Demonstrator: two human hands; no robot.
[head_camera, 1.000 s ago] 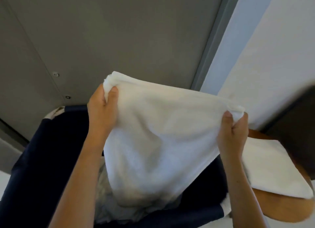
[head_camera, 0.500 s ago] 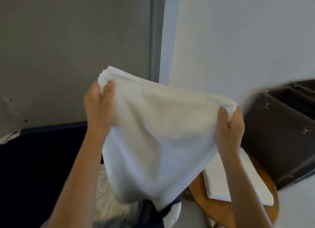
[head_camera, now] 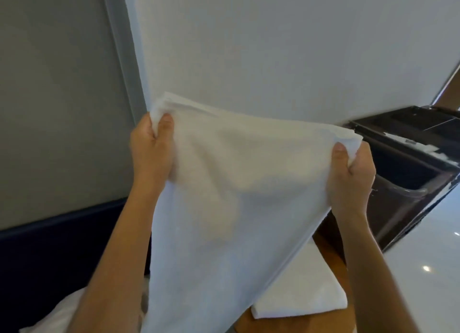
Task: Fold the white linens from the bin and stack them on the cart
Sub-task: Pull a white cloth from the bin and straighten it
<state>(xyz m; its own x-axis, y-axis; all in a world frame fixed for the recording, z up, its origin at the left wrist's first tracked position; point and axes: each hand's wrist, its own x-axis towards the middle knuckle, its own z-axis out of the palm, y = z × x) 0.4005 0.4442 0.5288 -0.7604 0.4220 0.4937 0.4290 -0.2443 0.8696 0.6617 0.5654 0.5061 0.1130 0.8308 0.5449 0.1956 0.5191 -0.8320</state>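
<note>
A white towel [head_camera: 224, 208] hangs doubled over in front of me, held up by its top corners. My left hand [head_camera: 151, 153] grips the top left corner, thumb over the fabric. My right hand [head_camera: 351, 176] grips the top right corner. Below the hanging cloth a folded white linen [head_camera: 306, 290] lies flat on a round wooden surface [head_camera: 328, 248]. At the lower left more white linen [head_camera: 57, 315] shows inside the dark blue bin [head_camera: 62, 245].
A dark brown cart or box [head_camera: 408, 178] with an open top stands at the right against the white wall [head_camera: 273, 46]. A grey panel [head_camera: 57, 96] fills the left. A glossy white surface [head_camera: 428, 270] lies at the lower right.
The view has swung right, away from the bin and toward the dark cart. Both hands keep hold of the towel's top corners and have carried it right, over the wooden surface.
</note>
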